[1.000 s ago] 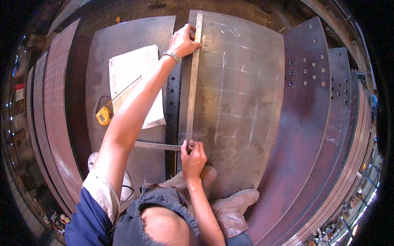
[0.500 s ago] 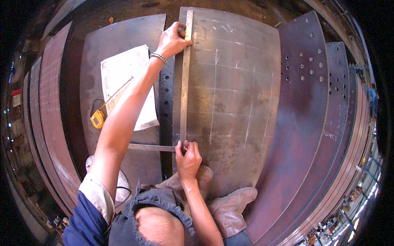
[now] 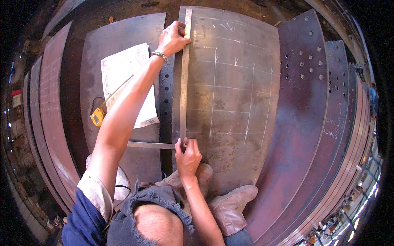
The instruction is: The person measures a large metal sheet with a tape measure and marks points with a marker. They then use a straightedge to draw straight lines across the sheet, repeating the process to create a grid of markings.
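Note:
A long L-shaped steel square lies along the left edge of a steel plate marked with a grid of white lines. My left hand, a chain bracelet at its wrist, grips the long blade near its far end between thumb and fingers. At the near corner, my right hand is closed on the square, fingertips bunched. From that corner the short blade reaches left across a gap onto the neighbouring plate. Whether the right fingers also hold something small is hidden.
On the left plate lie a paper sheet and a yellow tape measure with its tape drawn out. Drilled plates stand at the right. Boots rest on the near end of the marked plate.
The whole view has shifted very slightly. Both hands keep their hold on the square, which stays in the same place on the plate.

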A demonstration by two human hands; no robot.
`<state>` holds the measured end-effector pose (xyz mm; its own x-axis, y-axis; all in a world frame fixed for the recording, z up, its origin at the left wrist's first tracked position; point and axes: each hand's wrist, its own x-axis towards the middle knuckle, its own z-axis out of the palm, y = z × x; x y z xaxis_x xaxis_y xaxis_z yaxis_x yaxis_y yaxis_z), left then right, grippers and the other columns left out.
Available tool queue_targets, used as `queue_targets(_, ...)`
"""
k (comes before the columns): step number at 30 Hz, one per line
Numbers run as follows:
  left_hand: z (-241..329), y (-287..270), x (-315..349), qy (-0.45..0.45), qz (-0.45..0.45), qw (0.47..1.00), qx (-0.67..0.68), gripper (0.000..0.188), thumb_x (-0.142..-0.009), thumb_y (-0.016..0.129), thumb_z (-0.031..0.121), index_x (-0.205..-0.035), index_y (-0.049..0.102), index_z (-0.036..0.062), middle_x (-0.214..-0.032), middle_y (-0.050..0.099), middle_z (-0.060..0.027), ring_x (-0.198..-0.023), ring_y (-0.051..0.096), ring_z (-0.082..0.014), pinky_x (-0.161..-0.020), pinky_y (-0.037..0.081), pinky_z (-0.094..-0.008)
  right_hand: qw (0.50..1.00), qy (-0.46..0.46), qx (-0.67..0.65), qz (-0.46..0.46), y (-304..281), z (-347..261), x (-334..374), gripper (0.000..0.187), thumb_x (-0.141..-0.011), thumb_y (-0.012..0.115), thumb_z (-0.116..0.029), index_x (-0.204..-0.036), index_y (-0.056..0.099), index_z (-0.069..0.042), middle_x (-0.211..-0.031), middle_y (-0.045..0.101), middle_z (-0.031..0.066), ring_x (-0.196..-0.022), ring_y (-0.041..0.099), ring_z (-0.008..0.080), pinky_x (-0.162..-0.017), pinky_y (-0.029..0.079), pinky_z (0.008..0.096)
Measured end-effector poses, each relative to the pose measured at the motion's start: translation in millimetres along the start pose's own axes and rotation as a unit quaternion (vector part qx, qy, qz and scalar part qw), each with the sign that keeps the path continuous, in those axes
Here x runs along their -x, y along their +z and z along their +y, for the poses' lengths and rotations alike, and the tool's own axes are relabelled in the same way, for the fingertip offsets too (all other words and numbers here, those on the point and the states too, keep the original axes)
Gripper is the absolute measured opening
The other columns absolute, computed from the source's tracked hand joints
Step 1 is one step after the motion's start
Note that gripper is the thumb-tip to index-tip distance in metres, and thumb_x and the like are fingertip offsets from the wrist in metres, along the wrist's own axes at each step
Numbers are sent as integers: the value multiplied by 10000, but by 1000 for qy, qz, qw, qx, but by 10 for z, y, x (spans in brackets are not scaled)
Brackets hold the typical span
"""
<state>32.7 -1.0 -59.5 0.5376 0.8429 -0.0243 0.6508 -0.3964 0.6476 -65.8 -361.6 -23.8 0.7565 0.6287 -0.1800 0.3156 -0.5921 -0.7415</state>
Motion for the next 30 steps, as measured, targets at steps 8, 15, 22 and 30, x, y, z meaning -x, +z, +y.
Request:
queue_targets(8, 12, 34, 14, -1, 1, 1000, 2, 563, -691, 803, 290, -1187, 611, 106, -979, 707, -54, -959, 678, -255, -862, 532, -380, 1000, -12, -1, 13, 6, 11, 4, 171, -850, 751, -82, -858, 617, 25, -828, 636, 170, -703, 681, 339, -609, 546, 402)
queue_targets(15, -28, 52, 23, 7, 3, 1000, 6, 564, -697, 803, 310, -1186, 612, 103, -1016, 690, -68, -963, 669, -261, -867, 527, -389, 1000, -19, 3, 14, 27, 51, 16, 165, -849, 752, -79, -863, 619, 17, -832, 633, 169, -707, 677, 340, -607, 540, 406)
queue_targets(22, -36, 30, 124, 58, 40, 995, -64, 446, -758, 844, 310, -1125, 687, 111, -1027, 679, -92, -845, 691, -242, -793, 552, -376, 1000, -15, -4, 8, 39, 51, 16, 173, -863, 743, -106, -865, 621, 17, -842, 638, 170, -716, 678, 351, -617, 541, 416)
queue_targets(30, -36, -74, 277, 227, 70, 950, -202, 238, -836, 768, 308, -931, 762, 89, -1151, 641, -31, -1022, 640, -234, -830, 552, -365, 1000, -17, -5, -1, 25, 0, 12, 178, -874, 728, -114, -854, 611, 18, -839, 634, 166, -715, 676, 349, -622, 537, 421)
